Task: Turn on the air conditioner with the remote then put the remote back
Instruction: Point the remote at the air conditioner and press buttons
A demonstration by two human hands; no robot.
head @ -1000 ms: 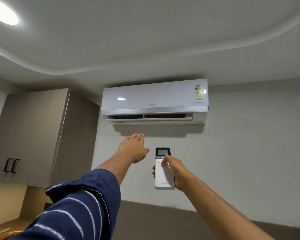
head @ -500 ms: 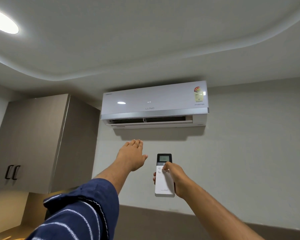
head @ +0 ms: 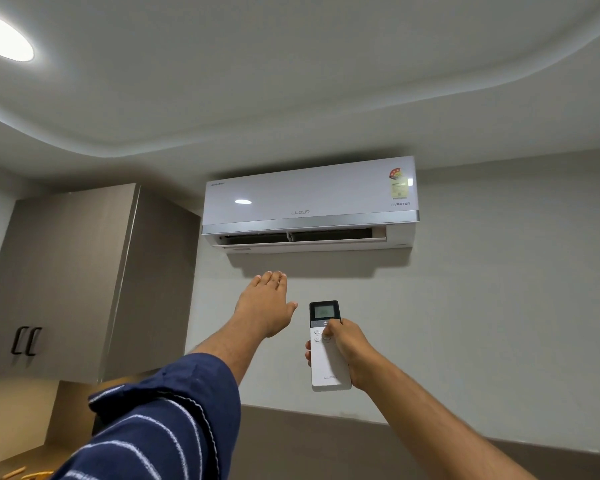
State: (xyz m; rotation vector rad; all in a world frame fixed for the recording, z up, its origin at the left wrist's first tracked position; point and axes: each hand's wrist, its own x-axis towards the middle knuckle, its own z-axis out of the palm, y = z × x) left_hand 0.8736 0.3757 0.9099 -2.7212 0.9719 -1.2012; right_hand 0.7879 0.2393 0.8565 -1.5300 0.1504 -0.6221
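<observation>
A white wall-mounted air conditioner (head: 309, 199) hangs high on the far wall, and its bottom louvre stands open with a dark slot showing. My right hand (head: 349, 351) holds a slim white remote (head: 328, 368) with a dark top and small screen, pointed up at the unit. My thumb rests on the buttons just below the screen. My left hand (head: 265, 306) is stretched out flat, palm down, fingers together, below the unit's left half and touching nothing.
A tall grey cupboard (head: 66, 278) with two black handles fills the left wall. A round ceiling light (head: 4, 36) glows at top left. A brown wall band (head: 326, 441) runs below the hands. A wooden surface (head: 11, 462) shows at bottom left.
The view has drifted a little, so the unit sits slightly lower in frame. My thumb has shifted up on the remote's buttons. The left hand stays outstretched below the unit.
</observation>
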